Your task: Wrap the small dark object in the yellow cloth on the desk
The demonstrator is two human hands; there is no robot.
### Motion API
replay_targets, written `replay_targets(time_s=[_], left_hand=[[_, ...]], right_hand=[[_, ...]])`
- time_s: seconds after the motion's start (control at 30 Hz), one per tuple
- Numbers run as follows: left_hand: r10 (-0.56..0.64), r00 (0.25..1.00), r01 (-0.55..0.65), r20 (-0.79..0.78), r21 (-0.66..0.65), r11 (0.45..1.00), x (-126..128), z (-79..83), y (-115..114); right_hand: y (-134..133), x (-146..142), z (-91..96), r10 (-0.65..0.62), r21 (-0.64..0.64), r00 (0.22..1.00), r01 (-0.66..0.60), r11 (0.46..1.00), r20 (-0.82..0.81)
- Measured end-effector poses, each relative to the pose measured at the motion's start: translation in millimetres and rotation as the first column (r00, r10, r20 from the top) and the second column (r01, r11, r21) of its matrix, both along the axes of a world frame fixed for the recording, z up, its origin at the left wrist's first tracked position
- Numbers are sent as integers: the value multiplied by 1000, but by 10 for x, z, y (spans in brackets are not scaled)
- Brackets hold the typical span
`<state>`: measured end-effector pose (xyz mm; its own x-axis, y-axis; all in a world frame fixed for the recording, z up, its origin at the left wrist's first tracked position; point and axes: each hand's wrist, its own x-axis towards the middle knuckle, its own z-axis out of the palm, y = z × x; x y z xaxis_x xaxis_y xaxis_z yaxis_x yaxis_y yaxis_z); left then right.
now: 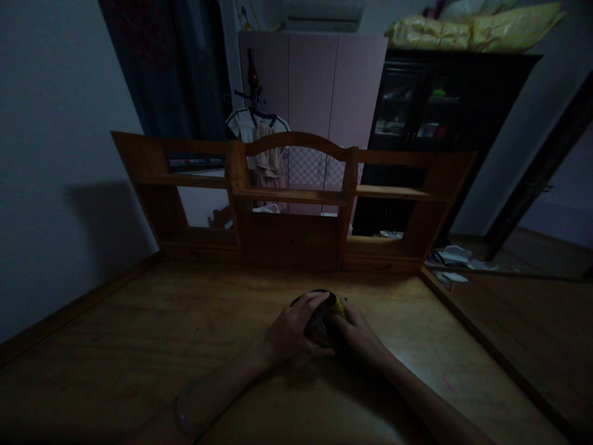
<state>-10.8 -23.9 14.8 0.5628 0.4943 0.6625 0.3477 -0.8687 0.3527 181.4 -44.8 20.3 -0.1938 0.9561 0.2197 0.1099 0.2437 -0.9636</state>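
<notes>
Both hands are closed around a dark, rounded object (317, 330) above the middle of the wooden desk top (185, 327). My left hand (293, 324) wraps its left side, with the fingers over the top and the thumb below. On the other side, my right hand (359, 334) grips it with the thumb pressed near its front. A yellow patch (341, 306) shows beside the right fingers; whether it belongs to the dark object I cannot tell. The dim light and my fingers hide most of the object, so its kind is unclear.
A wooden shelf unit (290, 196) with small drawers stands along the desk's far edge. Raised side rails (491, 346) border the desk. Behind are pink wardrobe doors (310, 86), a black cabinet (454, 111) and hanging clothes (266, 145). A wall (60, 173) rises at left.
</notes>
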Motion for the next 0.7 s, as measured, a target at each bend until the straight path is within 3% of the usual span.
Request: replay_targets(time_s=[0.2, 0.4, 0.53, 0.7], left_hand=[[32, 999, -31, -36, 42, 999, -21, 41, 9], [66, 994, -60, -89, 74, 995, -32, 24, 63], [70, 992, -67, -103, 31, 997, -35, 18, 72], [67, 993, -72, -95, -42, 997, -12, 14, 40]], right_hand=[[43, 55, -45, -73, -46, 991, 68, 997, -112], [133, 101, -82, -237, -13, 968, 237, 972, -78], [123, 73, -49, -203, 13, 976, 205, 979, -75], [47, 42, -16, -156, -60, 985, 152, 987, -68]])
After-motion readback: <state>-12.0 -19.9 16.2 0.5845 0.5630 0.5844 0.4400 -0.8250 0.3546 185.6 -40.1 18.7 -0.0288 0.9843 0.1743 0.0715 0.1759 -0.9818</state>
